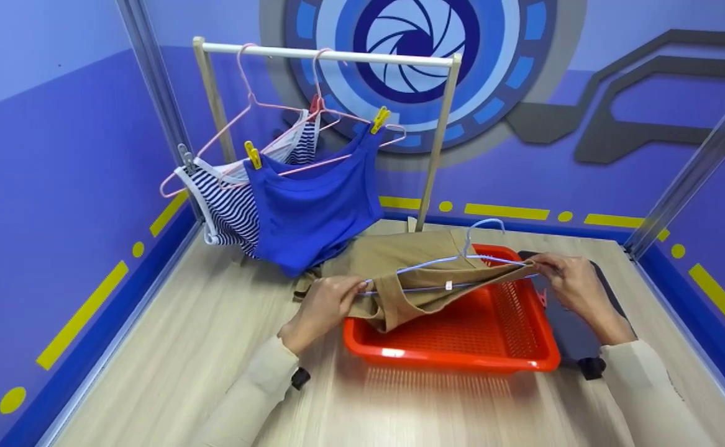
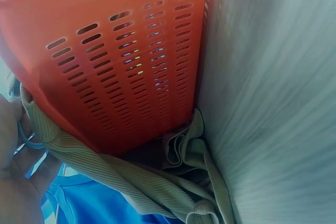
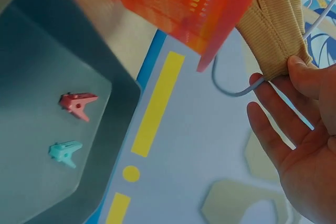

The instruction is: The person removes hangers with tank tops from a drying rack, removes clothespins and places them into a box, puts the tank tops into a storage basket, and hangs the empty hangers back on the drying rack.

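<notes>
A tan garment [image 1: 362, 257] lies across the back of a red basket [image 1: 449, 357], with a light blue hanger [image 1: 466, 239] at its waistband. My left hand [image 1: 325, 307] pinches the garment's left corner together with the hanger's end. At the other corner, my right hand [image 1: 570, 285] pinches the waistband. The right wrist view shows thumb and finger of the right hand [image 3: 299, 108] on the tan cloth [image 3: 278, 30], the blue hanger end beside them. In the left wrist view, the left hand [image 2: 21, 166] is partly cut off at the edge, next to the cloth [image 2: 126, 177].
Behind stands a rack [image 1: 362, 57] holding pink hangers with a blue top [image 1: 319, 205] and a striped top [image 1: 225, 205], clipped by pegs. Right of the basket is a dark tray [image 1: 576, 335]; a red peg [image 3: 77, 105] and a teal peg [image 3: 65, 152] lie inside.
</notes>
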Available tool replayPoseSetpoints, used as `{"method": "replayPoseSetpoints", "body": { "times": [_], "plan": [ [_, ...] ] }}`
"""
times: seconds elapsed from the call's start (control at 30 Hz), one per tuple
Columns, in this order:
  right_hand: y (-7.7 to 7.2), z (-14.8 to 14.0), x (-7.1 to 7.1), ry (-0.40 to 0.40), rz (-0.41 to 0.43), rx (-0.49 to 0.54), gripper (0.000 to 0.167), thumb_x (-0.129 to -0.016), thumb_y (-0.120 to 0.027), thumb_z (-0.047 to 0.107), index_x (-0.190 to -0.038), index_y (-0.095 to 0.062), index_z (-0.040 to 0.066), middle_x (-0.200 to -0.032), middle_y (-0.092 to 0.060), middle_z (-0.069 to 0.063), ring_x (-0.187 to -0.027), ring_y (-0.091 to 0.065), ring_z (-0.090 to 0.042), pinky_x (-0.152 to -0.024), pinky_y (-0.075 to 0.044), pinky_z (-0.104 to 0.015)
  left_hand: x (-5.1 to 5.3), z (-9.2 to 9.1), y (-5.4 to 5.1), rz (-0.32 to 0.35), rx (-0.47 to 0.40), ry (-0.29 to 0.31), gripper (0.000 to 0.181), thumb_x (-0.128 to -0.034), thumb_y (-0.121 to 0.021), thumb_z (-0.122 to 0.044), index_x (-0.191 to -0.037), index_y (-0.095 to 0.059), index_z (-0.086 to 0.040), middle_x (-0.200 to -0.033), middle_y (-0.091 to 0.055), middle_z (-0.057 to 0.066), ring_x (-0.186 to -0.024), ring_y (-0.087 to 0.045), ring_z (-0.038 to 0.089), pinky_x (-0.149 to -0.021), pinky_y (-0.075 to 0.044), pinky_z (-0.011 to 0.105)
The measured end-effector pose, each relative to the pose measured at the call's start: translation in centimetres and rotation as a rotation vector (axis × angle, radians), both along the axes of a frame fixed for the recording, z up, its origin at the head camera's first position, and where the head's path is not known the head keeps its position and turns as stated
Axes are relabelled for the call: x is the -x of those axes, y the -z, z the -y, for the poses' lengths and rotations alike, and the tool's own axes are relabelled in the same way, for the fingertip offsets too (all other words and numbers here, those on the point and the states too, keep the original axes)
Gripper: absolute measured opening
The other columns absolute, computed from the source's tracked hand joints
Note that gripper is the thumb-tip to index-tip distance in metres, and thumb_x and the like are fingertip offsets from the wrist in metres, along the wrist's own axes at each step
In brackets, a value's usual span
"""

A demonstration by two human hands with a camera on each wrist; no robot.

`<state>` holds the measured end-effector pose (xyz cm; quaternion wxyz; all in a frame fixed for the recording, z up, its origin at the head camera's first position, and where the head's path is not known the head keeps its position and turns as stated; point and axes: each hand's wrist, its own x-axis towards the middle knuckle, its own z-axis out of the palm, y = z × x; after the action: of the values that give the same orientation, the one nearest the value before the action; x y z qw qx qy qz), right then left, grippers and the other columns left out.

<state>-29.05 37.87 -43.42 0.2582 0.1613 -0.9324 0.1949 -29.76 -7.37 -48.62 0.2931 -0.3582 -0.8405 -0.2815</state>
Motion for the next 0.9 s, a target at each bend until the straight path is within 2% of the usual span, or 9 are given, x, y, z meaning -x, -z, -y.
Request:
{"method": "replayPoseSetpoints", "body": {
  "times": [0.1,0.17,0.27,0.43,0.53,0.73,0.9],
  "plan": [
    [0.3,-0.5,0.2,0.009,-0.027,-0.004,0.014,-0.087,-0.068,-0.002,-0.098,-0.075,0.005,-0.085,-0.075,-0.016,-0.054,-0.045,-0.009,-0.049,-0.034,-0.021,0.0,0.0,0.0,0.003,-0.007,-0.002,0.017,-0.099,-0.059,-0.018,-0.092,-0.071,-0.009,-0.08,-0.072,0.002,-0.074,-0.07,0.017,-0.067,-0.057,0.032],
    [0.5,-0.8,0.4,0.021,-0.022,0.004,0.014,-0.088,-0.068,-0.002,-0.097,-0.075,0.006,-0.083,-0.074,-0.016,-0.052,-0.043,-0.009,-0.048,-0.032,-0.022,0.1,0.0,0.1,0.006,-0.009,-0.004,0.017,-0.099,-0.059,-0.019,-0.091,-0.071,-0.01,-0.079,-0.071,0.001,-0.073,-0.069,0.016,-0.066,-0.056,0.031],
    [0.9,-1.2,0.6,0.05,0.012,0.025,0.012,-0.09,-0.067,0.0,-0.097,-0.074,0.006,-0.082,-0.073,-0.016,-0.05,-0.041,-0.01,-0.046,-0.03,-0.022,0.2,0.0,0.1,0.014,-0.011,0.0,0.017,-0.0991,-0.059,-0.02,-0.091,-0.07,-0.011,-0.078,-0.07,-0.001,-0.072,-0.068,0.014,-0.066,-0.056,0.03],
    [1.7,-2.2,0.8,0.097,0.061,0.07,0.01,-0.092,-0.065,0.004,-0.098,-0.074,0.005,-0.087,-0.074,-0.018,-0.061,-0.049,-0.013,-0.054,-0.037,-0.021,0.2,0.0,0.2,0.021,-0.021,0.01,0.017,-0.0993,-0.058,-0.02,-0.093,-0.071,-0.01,-0.081,-0.071,-0.001,-0.075,-0.069,0.013,-0.069,-0.057,0.03],
    [2.2,-2.6,1.0,0.113,0.086,0.1,0.012,-0.094,-0.063,0.005,-0.099,-0.074,0.004,-0.089,-0.074,-0.018,-0.063,-0.052,-0.012,-0.054,-0.039,-0.02,0.1,0.0,0.2,0.018,-0.029,0.012,0.017,-0.0991,-0.059,-0.019,-0.093,-0.071,-0.01,-0.081,-0.071,0.0,-0.075,-0.069,0.014,-0.069,-0.057,0.031],
    [3.3,-3.0,1.2,0.123,0.213,0.157,0.015,-0.098,-0.058,0.008,-0.102,-0.072,0.003,-0.09,-0.073,-0.018,-0.061,-0.053,-0.009,-0.047,-0.039,-0.021,0.2,-0.1,0.3,0.028,-0.052,0.02,0.017,-0.0988,-0.059,-0.018,-0.091,-0.07,-0.009,-0.08,-0.072,0.001,-0.075,-0.07,0.015,-0.069,-0.057,0.03],
    [3.9,-2.7,1.4,0.121,0.334,0.198,0.016,-0.1,-0.054,0.007,-0.1,-0.07,0.002,-0.092,-0.072,-0.019,-0.073,-0.062,-0.016,-0.054,-0.047,-0.019,0.2,-0.1,0.5,0.05,-0.068,0.031,0.017,-0.099,-0.058,-0.018,-0.089,-0.069,-0.009,-0.079,-0.071,0.001,-0.074,-0.069,0.014,-0.069,-0.057,0.029]
  ]
}}
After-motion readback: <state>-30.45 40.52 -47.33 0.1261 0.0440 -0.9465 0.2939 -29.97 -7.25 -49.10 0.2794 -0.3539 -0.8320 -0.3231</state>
